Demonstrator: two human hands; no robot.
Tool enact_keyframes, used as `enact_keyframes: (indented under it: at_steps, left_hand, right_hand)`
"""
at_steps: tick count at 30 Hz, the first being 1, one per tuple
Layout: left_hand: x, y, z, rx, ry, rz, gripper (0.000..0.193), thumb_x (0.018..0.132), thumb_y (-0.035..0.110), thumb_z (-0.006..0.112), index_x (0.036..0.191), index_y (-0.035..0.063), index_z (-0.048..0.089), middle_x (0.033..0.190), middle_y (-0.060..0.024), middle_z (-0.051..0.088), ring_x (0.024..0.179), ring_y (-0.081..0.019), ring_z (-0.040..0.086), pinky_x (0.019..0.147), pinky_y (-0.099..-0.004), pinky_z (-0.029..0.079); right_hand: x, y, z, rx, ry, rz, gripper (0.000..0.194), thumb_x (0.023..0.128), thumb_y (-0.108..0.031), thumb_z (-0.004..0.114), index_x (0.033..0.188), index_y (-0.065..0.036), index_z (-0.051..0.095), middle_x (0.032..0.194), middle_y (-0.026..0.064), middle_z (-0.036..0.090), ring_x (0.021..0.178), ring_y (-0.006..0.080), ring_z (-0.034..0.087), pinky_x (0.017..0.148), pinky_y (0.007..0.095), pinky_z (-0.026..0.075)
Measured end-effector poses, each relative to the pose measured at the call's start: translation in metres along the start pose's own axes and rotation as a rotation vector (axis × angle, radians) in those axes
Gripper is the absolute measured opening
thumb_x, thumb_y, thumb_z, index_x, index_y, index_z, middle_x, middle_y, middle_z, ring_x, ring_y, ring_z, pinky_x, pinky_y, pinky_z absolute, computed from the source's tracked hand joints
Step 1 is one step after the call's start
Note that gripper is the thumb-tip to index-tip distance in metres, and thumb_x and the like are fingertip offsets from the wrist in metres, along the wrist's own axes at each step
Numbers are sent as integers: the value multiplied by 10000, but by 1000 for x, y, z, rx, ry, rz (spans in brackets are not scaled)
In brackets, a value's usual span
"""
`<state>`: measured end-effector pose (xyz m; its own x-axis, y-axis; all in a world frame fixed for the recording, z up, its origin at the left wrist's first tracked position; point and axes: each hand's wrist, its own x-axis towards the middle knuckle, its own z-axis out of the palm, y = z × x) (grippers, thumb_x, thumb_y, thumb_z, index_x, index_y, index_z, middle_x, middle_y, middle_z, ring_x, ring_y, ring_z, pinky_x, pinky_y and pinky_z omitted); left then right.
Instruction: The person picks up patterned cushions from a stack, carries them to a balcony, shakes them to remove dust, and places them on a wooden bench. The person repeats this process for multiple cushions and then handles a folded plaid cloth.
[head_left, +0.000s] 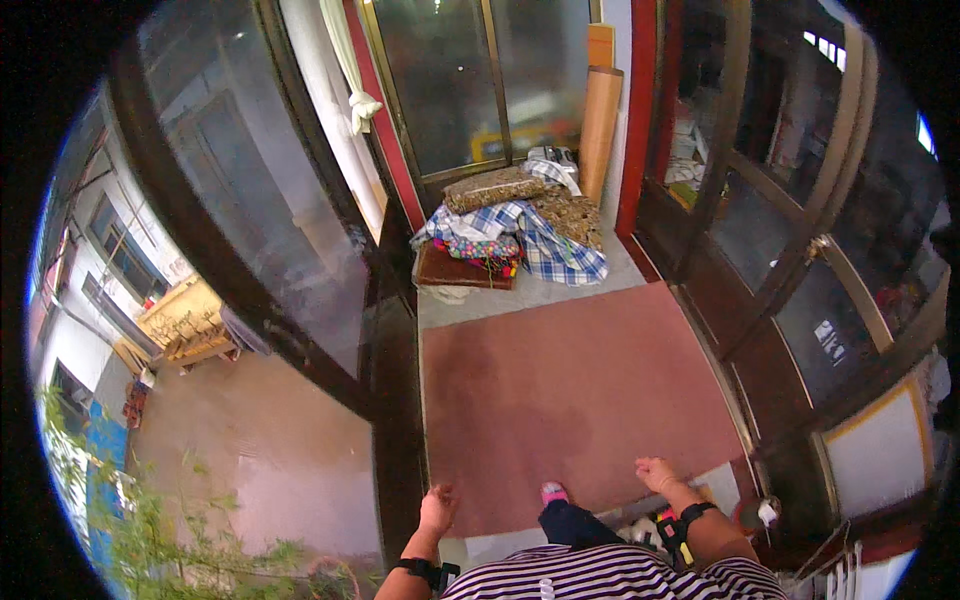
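Note:
Near the left edge of the red-brown floor mat (555, 390) is my left hand (438, 510), its fingers curled, touching nothing that I can see. On the other side, above the mat's right part, my right hand (655, 474) has bent fingers and no visible object in it. A foot in a pink shoe or sock (553, 493) rests on the mat between them. At the mat's far end lies a heap with a blue-and-white plaid cloth (551, 240), a rolled brown patterned textile (491, 189), a colourful dotted cloth (484, 249) and a flat dark red item (457, 271).
Tall glazed door panels (315, 225) stand on the left, with a paved yard (247, 442) and green foliage (210, 540) beyond. Framed glass doors (795, 225) line the right. A wood-coloured roll (600, 131) leans in the far corner by the window (457, 82).

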<state>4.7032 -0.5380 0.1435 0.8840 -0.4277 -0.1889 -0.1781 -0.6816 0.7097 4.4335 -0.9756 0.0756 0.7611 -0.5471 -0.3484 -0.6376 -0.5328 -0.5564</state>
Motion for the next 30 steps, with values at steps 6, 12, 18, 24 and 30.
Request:
enact_keyframes:
  at_steps: [6,12,18,24,30]
  left_hand:
    - [82,28,-22,143,36,7,330,778,168,649,1064,5,623,1010,-179,633,861,-270,656,763,-353,521]
    - [161,51,-23,8,88,-1,341,776,147,647,1080,-3,607,1053,-183,615,893,-282,641,781,-361,510]
    - [311,51,10,140,4,78,375,766,141,644,1105,-5,578,1041,-205,592,953,-365,584,835,-421,479]
    - [509,98,37,296,-106,192,415,772,141,616,1164,43,523,1088,-207,559,1008,-409,531,852,-464,462]
    - [648,207,39,343,30,371,501,733,132,674,1198,75,496,1166,-169,529,1060,-358,516,882,-459,442]
  right_hand:
    - [130,-46,-40,65,0,-33,328,819,-175,610,1122,-49,621,977,140,676,879,218,648,783,321,498]
    - [230,-87,-92,93,-33,35,306,845,-159,609,1136,-63,619,1002,132,672,884,212,643,780,319,502]
    - [321,-55,-94,384,109,-89,299,849,-188,618,1119,-61,626,949,144,673,835,217,644,751,333,512]
    - [398,-20,-127,-106,-100,143,290,840,-165,606,1096,-29,618,980,127,652,853,235,619,749,361,505]
    - [486,-17,-133,86,21,78,269,829,-154,579,1069,-40,620,937,124,627,875,261,592,778,374,487]
